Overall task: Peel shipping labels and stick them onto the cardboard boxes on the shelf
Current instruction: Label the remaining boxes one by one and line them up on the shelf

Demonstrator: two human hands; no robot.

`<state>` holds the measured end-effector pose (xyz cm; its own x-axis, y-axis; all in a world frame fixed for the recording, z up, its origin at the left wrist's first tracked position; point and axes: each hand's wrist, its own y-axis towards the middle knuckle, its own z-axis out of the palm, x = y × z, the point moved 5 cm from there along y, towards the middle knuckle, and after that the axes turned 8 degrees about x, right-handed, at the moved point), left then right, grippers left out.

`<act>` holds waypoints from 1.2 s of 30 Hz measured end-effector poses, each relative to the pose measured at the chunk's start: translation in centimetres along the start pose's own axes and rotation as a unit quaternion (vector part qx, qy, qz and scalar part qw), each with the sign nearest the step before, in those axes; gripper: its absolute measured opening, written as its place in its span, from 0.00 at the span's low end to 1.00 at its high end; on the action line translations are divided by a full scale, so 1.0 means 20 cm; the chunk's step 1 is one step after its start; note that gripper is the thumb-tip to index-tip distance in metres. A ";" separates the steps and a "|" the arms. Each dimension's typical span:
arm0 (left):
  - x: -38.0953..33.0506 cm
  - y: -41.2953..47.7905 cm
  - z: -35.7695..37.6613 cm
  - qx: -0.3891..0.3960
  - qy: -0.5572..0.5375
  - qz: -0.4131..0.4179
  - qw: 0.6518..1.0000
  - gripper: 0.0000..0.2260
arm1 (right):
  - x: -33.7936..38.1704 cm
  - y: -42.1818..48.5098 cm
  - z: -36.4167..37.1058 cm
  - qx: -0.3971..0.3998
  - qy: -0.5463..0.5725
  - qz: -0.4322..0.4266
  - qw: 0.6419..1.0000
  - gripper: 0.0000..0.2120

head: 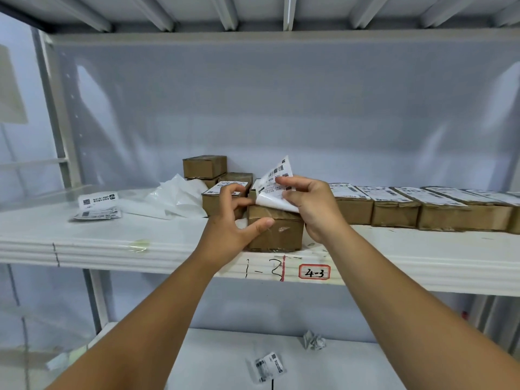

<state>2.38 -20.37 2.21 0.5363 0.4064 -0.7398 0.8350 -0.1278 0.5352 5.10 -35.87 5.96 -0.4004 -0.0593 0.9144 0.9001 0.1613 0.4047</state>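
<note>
one shipping label (275, 180) is up in the air, just above one brown front box (277, 233) at the edge of the shelf (112, 235). the right hand (309, 205) pinches the label between thumb and fingers. the printed part curls up and a plain white part curls down, touching the top of the box.

the left hand (233, 220) has curled fingers. its thumb rests on the front top edge of the box, and its fingertips are right by the white corner of the label. i cannot tell if they are pinching it.

to the right stands a row of boxes (394, 213), side by side, each with a label on top. i count at least four, and the row runs out of view.

behind the left hand is one labelled box (215, 202). behind that is a small pile with one bare box (204, 166) on top. the rest of the pile is partly hidden.

one heap of white plastic (174, 198) lies to the left of the pile. further left lie two loose labels (97, 206).

one red tag (314, 272) on the shelf edge says 4-3.

on the lower shelf (225, 347) there is one crumpled paper (313, 340) and one small crumpled label (267, 367).
</note>
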 end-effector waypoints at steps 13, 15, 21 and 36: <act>-0.02 0.00 -0.01 -0.005 -0.037 -0.003 0.999 0.32 | 0.07 0.11 -0.02 -0.068 0.209 0.062 0.973 0.14; -0.02 0.00 -0.02 -0.004 -0.033 -0.009 0.999 0.30 | 0.08 0.12 -0.01 -0.066 0.236 0.080 0.966 0.12; -0.01 0.02 -0.05 -0.012 -0.042 -0.025 0.999 0.20 | 0.02 0.14 0.02 -0.024 0.105 0.179 0.978 0.04; 0.00 0.04 -0.04 0.015 -0.106 -0.020 0.994 0.05 | -0.03 0.15 -0.01 -0.020 0.055 0.181 0.982 0.03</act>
<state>3.08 -19.76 2.96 0.5140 0.2122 -0.8311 0.8577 -0.1429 0.4939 8.09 -35.47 6.65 -0.0339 -0.1112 0.9932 0.9870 0.1522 0.0507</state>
